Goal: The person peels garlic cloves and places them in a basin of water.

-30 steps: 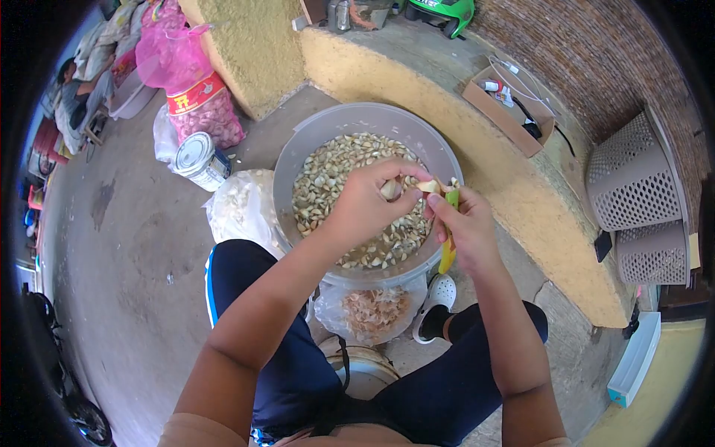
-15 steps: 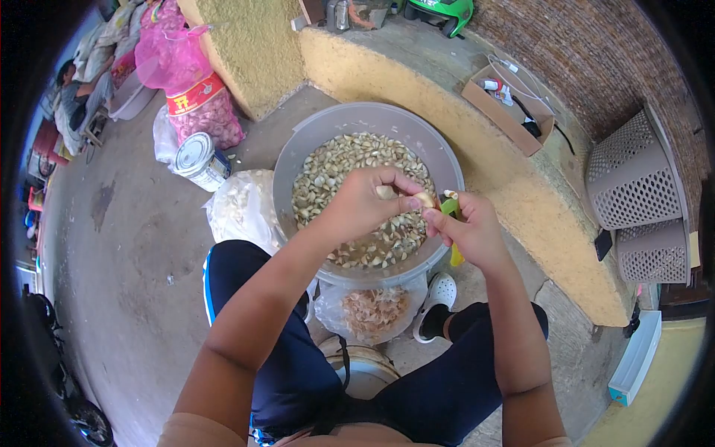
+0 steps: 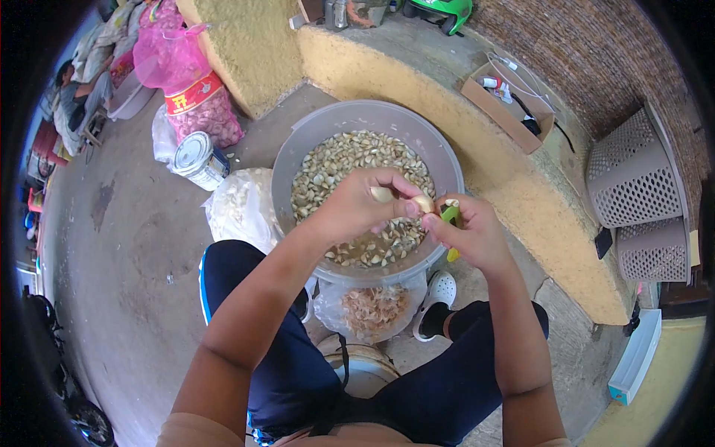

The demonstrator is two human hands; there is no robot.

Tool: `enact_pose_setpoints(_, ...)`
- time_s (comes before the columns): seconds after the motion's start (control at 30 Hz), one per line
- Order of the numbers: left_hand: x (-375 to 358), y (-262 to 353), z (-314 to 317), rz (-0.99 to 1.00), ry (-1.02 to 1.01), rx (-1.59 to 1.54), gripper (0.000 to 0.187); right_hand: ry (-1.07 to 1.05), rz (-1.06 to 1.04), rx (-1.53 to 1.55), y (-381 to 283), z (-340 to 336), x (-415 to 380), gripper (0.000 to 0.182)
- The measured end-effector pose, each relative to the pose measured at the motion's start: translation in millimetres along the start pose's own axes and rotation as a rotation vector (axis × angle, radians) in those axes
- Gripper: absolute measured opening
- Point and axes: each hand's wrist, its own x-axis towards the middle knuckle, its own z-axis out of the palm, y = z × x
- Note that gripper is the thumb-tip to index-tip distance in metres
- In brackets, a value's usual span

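Observation:
A large grey tub (image 3: 298, 138) holds many pale garlic cloves in liquid. Above its right half, my left hand (image 3: 365, 201) pinches a garlic clove (image 3: 423, 204) between thumb and fingertips, with another clove (image 3: 381, 194) tucked in the same hand. My right hand (image 3: 471, 229) touches the pinched clove from the right and grips a small green and yellow knife (image 3: 450, 214), its blade hidden. Below the tub, a clear plastic bag (image 3: 372, 309) contains brownish peels. To the tub's left stands a white plastic bag (image 3: 242, 208) with pale contents.
A metal can (image 3: 201, 160) and a pink mesh sack (image 3: 205, 112) stand at upper left. A person (image 3: 78, 93) sits farther back by a basin. A low yellow wall (image 3: 514, 201) curves along the right, with a cardboard box (image 3: 506, 112) on its ledge.
The clove in my left fingertips has turned slightly, and my right hand with the knife has shifted a little. Both hands remain close together over the tub.

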Motion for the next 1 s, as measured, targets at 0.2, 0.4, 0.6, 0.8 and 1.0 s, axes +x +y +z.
enact_pose_setpoints(0.2, 0.3, -0.7, -3.9, 0.166, 0.142, 0.095, 0.02, 0.213, -0.034, 0.083, -4.1, 8.0, 1.0, 0.019)
enact_pose_setpoints(0.4, 3.5, -8.1, -2.2, 0.232, 0.171, 0.135, 0.019, 0.31, -0.102, 0.002, 1.3, 13.6, 4.9, 0.017)
enact_pose_setpoints(0.6, 0.2, -3.9, 4.4, 0.143, 0.196, 0.029, 0.018, 0.338, -0.125, 0.081, 3.5, 16.1, 6.4, 0.011)
enact_pose_setpoints(0.8, -1.8, -1.9, 4.2, 0.091, 0.175, -0.039, 0.018, 0.331, -0.102, 0.209, 4.5, 16.2, 7.9, 0.01)
enact_pose_setpoints(1.0, -1.6, -4.7, 5.9, 0.109, 0.172, -0.039, 0.019, 0.405, -0.102, 0.1, 5.8, 22.5, 7.7, 0.011)
